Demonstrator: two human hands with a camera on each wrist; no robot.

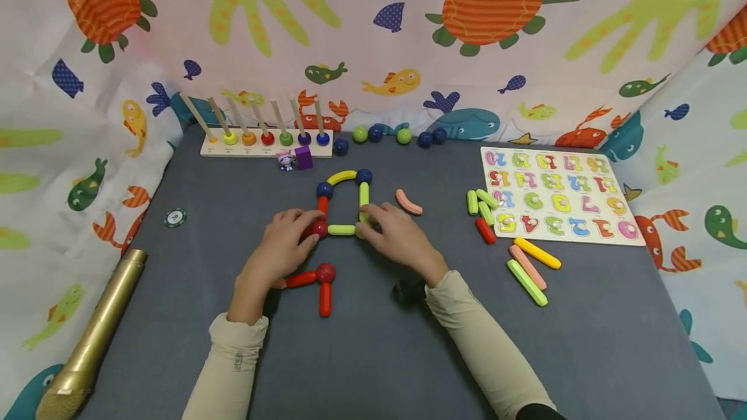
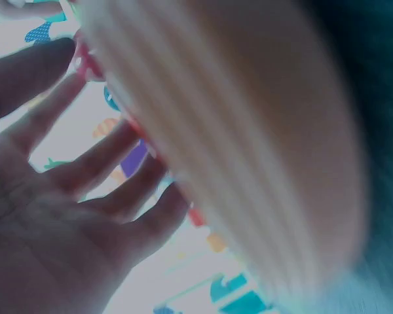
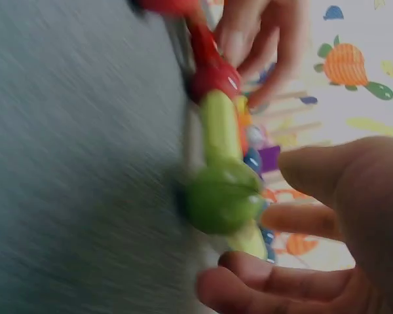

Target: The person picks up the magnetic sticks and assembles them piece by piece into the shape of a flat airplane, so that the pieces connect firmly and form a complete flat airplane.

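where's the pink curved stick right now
In the head view the pink curved stick lies loose on the grey table, just right of the stick-and-ball frame and just beyond the right hand.

Between the two hands, the smooth green plastic rod (image 1: pixel 341 230) and glossy red plastic ball (image 1: pixel 319 228) catch highlights, as does the shiny green plastic ball (image 3: pixel 223 196) just before the right fingers. They lie on a matt dark grey cloth table cover (image 1: pixel 373 342). Far left of the left hand lies a gold metallic-looking tube (image 1: pixel 93 336); beyond both hands stands a pale wooden peg rack (image 1: pixel 265 146).
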